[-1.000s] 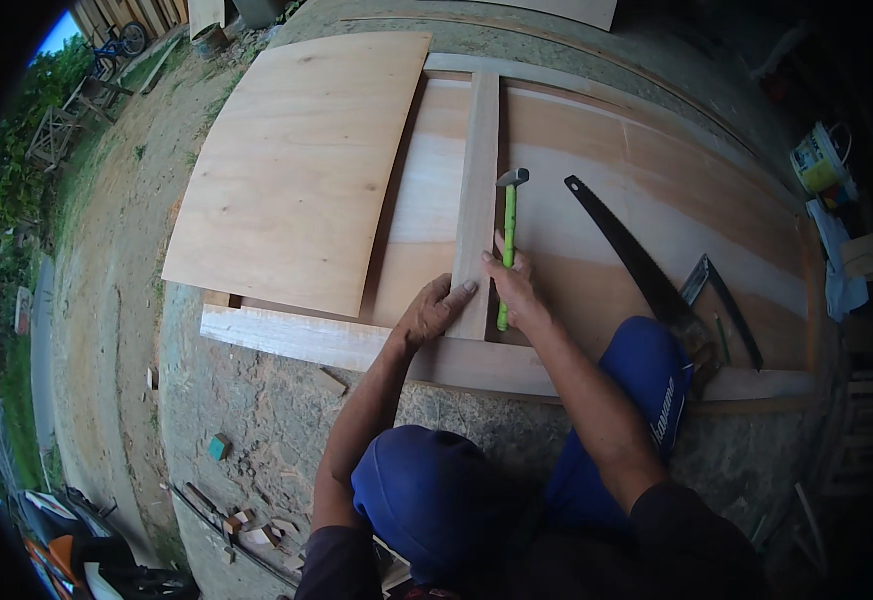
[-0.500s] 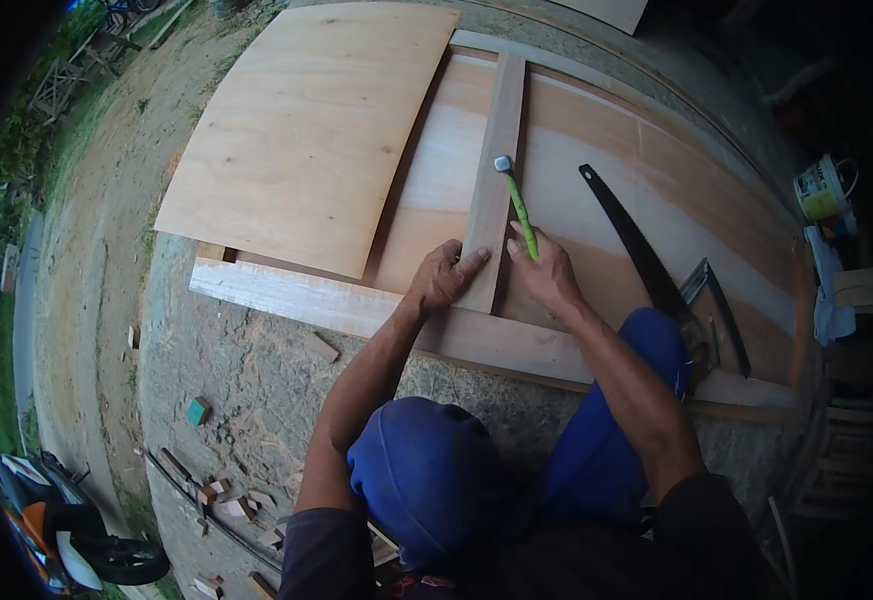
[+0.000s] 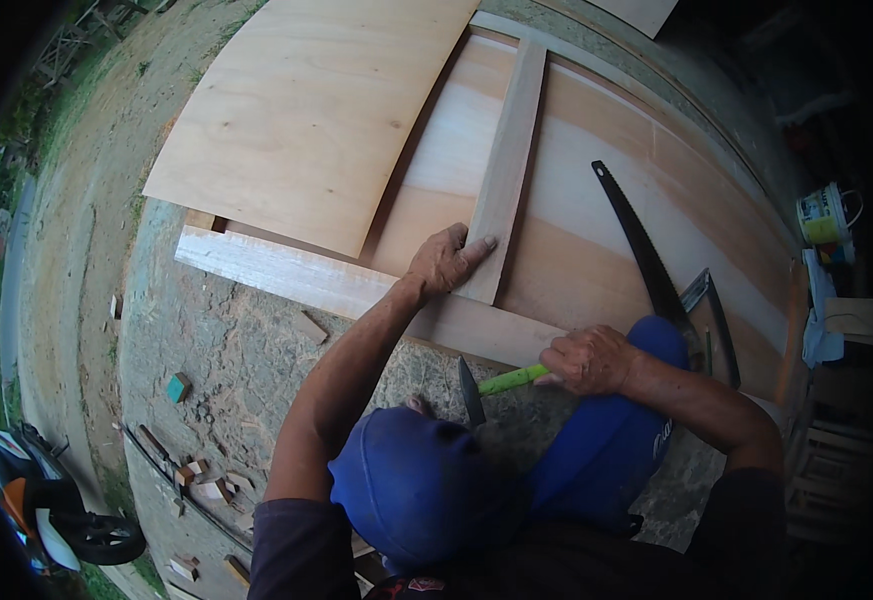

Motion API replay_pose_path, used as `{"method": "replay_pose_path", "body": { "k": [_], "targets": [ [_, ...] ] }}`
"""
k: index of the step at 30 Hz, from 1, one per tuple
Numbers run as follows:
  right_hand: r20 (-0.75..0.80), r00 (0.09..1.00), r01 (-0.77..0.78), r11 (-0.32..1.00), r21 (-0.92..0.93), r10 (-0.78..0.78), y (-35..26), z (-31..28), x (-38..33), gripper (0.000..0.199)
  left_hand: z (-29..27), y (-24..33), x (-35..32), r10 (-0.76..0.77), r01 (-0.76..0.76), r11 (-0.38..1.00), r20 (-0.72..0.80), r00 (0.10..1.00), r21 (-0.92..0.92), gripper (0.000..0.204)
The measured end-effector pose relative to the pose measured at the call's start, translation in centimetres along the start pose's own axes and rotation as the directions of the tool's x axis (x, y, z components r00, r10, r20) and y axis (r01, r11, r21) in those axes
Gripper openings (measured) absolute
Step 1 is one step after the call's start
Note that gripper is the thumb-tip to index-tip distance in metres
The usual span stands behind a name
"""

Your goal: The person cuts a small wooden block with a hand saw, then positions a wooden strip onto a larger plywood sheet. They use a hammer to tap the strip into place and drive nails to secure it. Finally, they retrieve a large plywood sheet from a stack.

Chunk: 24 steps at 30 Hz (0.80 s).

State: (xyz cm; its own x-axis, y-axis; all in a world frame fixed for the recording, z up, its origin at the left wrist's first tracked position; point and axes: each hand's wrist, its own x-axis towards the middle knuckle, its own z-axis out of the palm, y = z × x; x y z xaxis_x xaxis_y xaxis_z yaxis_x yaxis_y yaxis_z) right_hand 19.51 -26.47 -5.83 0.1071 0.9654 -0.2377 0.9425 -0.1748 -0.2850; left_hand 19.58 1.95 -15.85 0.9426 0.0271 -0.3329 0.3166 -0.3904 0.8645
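Observation:
My left hand (image 3: 448,258) grips the near end of a pale wooden crosspiece (image 3: 514,150), its thumb lying across the top face. That crosspiece meets the near rail (image 3: 291,278) of a large wooden frame. In my right hand (image 3: 591,360), fingers closed, is a hammer (image 3: 514,380) with a green handle. The hammer's dark head is low, beyond the near rail and close to my blue-clad knee. A handsaw (image 3: 638,235) with a black blade lies on the panel (image 3: 596,150) inside the frame, its handle partly hidden by my other knee.
A plywood sheet (image 3: 306,110) covers the frame's left part. Beside the saw lie a carpenter's square (image 3: 722,325) and a pencil (image 3: 707,347). Wood offcuts (image 3: 218,490) and a green block (image 3: 178,387) are on the rough ground. A bucket (image 3: 824,215) stands right; a motorcycle (image 3: 66,520) is lower left.
My right hand has swung the hammer from above the crosspiece down toward me, past the near rail. My left hand stays on the crosspiece. The whole view has shifted slightly.

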Motion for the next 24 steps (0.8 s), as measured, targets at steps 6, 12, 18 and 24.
{"method": "replay_pose_path", "body": {
  "k": [6,12,18,24],
  "targets": [
    [-0.107,0.992,0.058,0.993,-0.106,-0.069,1.8,0.4,0.1,0.032,0.2,-0.4,0.2,0.031,-0.032,0.999,-0.012,0.999,-0.033,0.065],
    [0.053,0.98,0.191,0.982,0.004,-0.191,0.4,-1.5,0.8,0.036,0.3,-0.7,0.3,0.011,-0.011,1.0,0.001,1.0,-0.003,0.064],
    [-0.056,0.989,-0.143,0.984,-0.109,0.137,1.7,0.3,2.1,0.047,0.2,-1.0,0.7,-0.008,0.008,0.999,0.006,1.0,0.033,0.064],
    [-0.08,0.989,-0.136,0.983,-0.127,0.126,4.4,0.0,2.4,0.048,0.1,-0.9,0.4,0.001,-0.001,0.995,0.005,1.0,-0.097,0.062]
  ]
}}
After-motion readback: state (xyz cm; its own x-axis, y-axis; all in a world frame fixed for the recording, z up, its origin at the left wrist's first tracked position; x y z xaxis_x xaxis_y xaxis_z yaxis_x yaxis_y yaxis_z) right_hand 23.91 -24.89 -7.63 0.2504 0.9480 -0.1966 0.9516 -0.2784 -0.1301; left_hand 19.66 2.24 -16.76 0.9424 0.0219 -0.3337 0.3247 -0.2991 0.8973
